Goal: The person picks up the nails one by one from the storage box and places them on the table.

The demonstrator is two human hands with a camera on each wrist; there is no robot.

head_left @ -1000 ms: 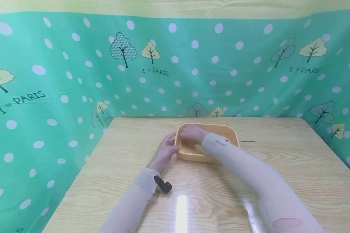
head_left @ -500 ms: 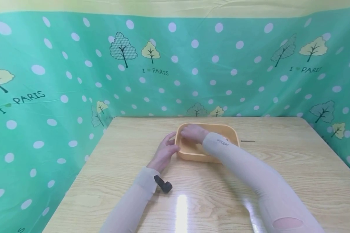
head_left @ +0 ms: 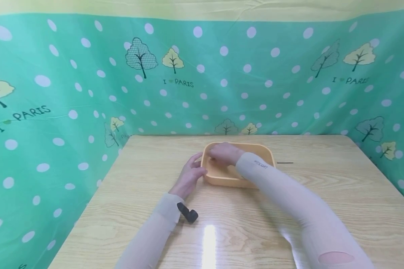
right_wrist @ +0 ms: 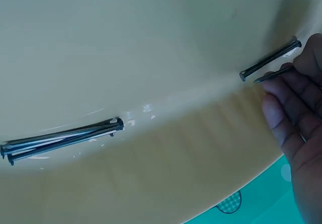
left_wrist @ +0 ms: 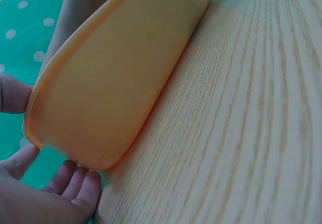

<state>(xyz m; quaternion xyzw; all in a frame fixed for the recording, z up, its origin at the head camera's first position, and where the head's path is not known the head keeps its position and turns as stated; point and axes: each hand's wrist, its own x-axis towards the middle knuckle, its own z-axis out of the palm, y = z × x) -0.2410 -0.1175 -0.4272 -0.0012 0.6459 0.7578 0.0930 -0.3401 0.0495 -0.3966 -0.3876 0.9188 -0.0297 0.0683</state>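
A pale orange plastic bin [head_left: 227,182] with rounded corners stands on the wooden table. My left hand [head_left: 189,177] rests against its left end, thumb at the front corner and fingers along the end wall; in the left wrist view, fingertips [left_wrist: 86,186] touch near the bin's rim and base. My right hand [head_left: 225,154] reaches inside, and in the right wrist view it pinches a thin dark nail [right_wrist: 274,74] between thumb and fingers. Right beside that nail lie a couple more nails [right_wrist: 269,61]. A bundle of several nails [right_wrist: 63,141] lies farther along the bin floor.
A thin dark rod [head_left: 285,163], like a nail, lies on the table [head_left: 323,209] just right of the bin. A green dotted curtain [head_left: 222,86] encloses the back and sides. A black wrist mount [head_left: 187,213] sticks out from the left sleeve.
My right hand and sleeve have shifted slightly right inside the bin, and the sleeve now covers the small dark spot seen before at the bin's right. The left hand stays against the end.
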